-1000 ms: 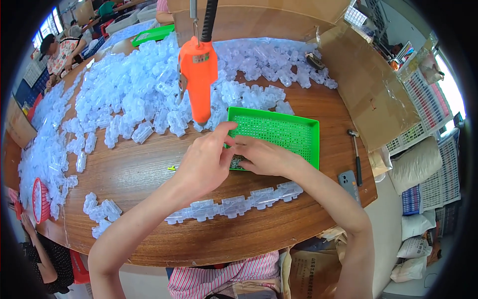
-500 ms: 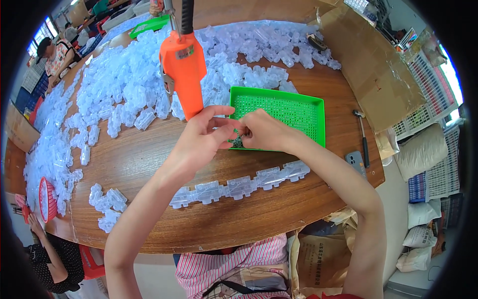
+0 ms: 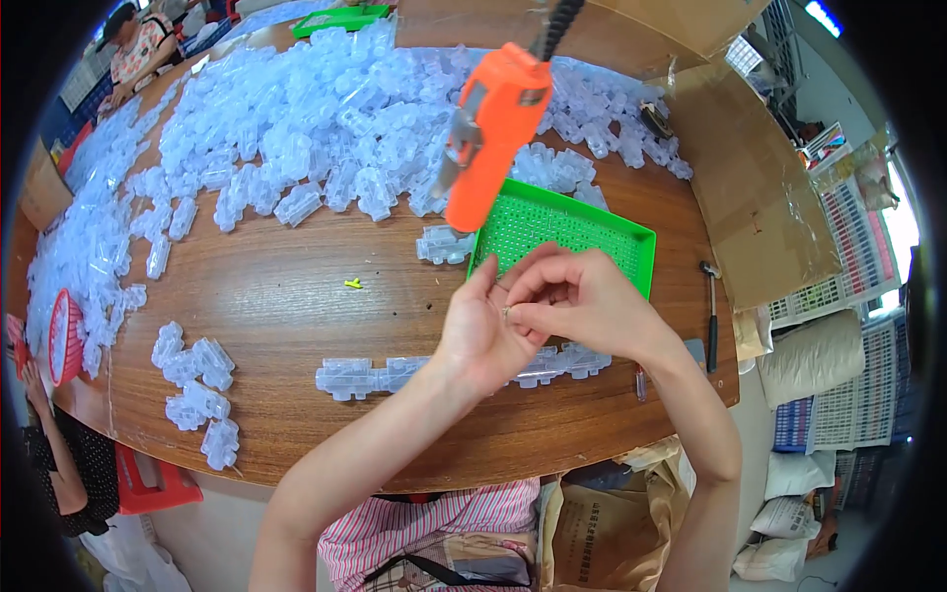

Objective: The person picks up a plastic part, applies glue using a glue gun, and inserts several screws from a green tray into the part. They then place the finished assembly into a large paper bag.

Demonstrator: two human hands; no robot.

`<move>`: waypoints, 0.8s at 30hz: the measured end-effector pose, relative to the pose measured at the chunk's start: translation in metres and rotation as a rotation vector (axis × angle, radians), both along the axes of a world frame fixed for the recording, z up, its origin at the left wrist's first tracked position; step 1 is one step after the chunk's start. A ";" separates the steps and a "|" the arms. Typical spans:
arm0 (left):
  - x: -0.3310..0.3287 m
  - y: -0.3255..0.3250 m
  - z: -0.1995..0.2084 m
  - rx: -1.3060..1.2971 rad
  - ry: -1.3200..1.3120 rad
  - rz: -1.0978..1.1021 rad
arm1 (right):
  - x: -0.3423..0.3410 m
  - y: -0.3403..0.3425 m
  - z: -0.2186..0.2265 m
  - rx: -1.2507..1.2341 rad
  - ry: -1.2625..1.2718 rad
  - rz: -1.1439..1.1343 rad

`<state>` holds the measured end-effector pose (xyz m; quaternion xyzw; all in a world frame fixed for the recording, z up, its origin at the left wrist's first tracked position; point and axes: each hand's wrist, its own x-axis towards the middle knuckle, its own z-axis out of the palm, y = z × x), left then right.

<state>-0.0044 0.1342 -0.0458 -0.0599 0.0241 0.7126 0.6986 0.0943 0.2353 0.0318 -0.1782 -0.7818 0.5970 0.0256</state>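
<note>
My left hand [image 3: 477,333] is turned palm up and cupped, its fingers loosely spread beside the near edge of the green perforated tray [image 3: 643,259]. Over that palm, my right hand [image 3: 584,304] pinches a tiny metal piece [image 3: 506,313] between thumb and forefinger; it is too small to tell more. Part of the left fingers is hidden behind the right hand. An orange electric screwdriver [image 3: 500,133] hangs tilted above the tray's left corner. Under my wrists runs a row of clear plastic housings [image 3: 347,379], partly covered by my left forearm.
A big heap of clear plastic parts [image 3: 286,123] covers the far table. Several more [image 3: 202,403] lie at left, near a red basket [image 3: 66,337]. A yellow-green bit [image 3: 353,283] lies mid-table. A hammer [image 3: 711,316] and cardboard wall [image 3: 764,183] stand right. Another person [image 3: 138,54] sits far left.
Both hands have drawn back from the tray's near left corner toward me and right. My left palm has turned upward. The screwdriver hangs further right and tilted in view.
</note>
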 end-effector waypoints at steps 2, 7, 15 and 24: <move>0.008 0.001 -0.003 0.031 -0.051 -0.008 | 0.006 -0.011 0.008 0.238 -0.014 -0.056; 0.014 -0.002 -0.015 0.272 -0.081 -0.020 | 0.025 -0.023 0.009 0.254 0.010 -0.141; 0.021 -0.012 -0.002 0.053 0.075 -0.056 | 0.038 -0.032 -0.001 -0.040 0.052 -0.272; 0.054 -0.062 0.022 -0.479 0.008 0.014 | 0.103 -0.003 -0.017 -0.217 0.058 -0.591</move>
